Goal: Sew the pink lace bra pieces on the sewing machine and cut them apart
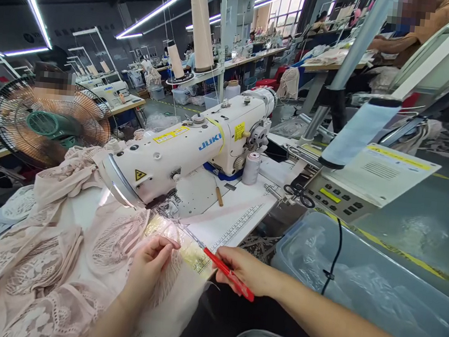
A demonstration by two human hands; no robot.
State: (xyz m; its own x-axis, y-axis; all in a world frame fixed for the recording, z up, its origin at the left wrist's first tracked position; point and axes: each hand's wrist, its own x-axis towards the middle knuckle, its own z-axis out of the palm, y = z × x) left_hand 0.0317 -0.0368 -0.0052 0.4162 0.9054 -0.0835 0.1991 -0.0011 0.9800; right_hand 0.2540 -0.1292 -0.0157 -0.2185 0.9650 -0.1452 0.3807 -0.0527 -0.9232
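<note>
My left hand (149, 264) is closed, thumb and fingers pinching the edge of a pale beige lace fabric (165, 284) in front of the needle area. My right hand (238, 268) is wrapped round a pair of red-handled scissors (230, 275), seen nearly edge-on. Their slim metal blades point left, over the fabric near my left fingertips. Whether the blades touch it I cannot tell. Just behind stands a white JUKI sewing machine (182, 148), its needle mostly hidden under the head. More beige lace pieces (41, 257) lie heaped to the left.
On the table are a wooden-handled tool (219, 195) and a thread spool (251, 168). A printed ruler (238, 225) runs along its right side. A control box (374, 177) and a plastic bin (356, 287) stand at right. A fan (49, 125) is at left; other people sit farther back.
</note>
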